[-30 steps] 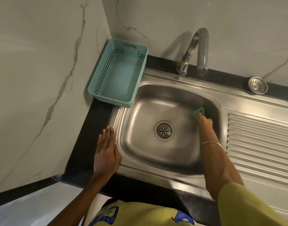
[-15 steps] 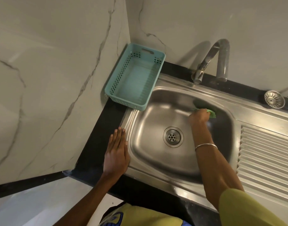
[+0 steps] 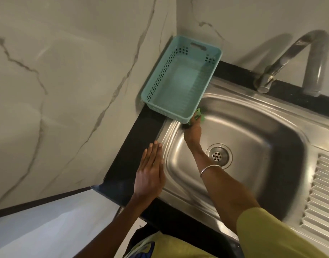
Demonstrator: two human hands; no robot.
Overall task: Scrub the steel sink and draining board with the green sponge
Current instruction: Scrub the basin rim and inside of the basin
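- Two hands are at work over the steel sink (image 3: pixel 253 138), one in the basin and one beside it.
- The right hand (image 3: pixel 192 132) reaches into the far left corner of the basin, fingers curled round the green sponge (image 3: pixel 199 115), which presses against the sink wall just under the near end of the basket.
- Only a scrap of the sponge shows past the fingers; the rest is hidden by the hand.
- A thin metal bangle (image 3: pixel 209 169) sits on that wrist, above the drain (image 3: pixel 218 155).
- The left hand (image 3: pixel 149 175) lies flat with straight fingers held together, resting palm down on the black table (image 3: pixel 133 146) at the left rim of the sink, holding nothing.
- A teal plastic basket (image 3: pixel 178 79) stands in the far left corner against the marble wall (image 3: pixel 66 90), its near right corner overhanging the sink rim.
- The curved tap (image 3: pixel 294 58) rises at the far right, behind the basin.
- The ribbed draining board (image 3: pixel 322 192) runs off to the right, well apart from the sponge.
- Yellow-green sleeves show at the near edge.
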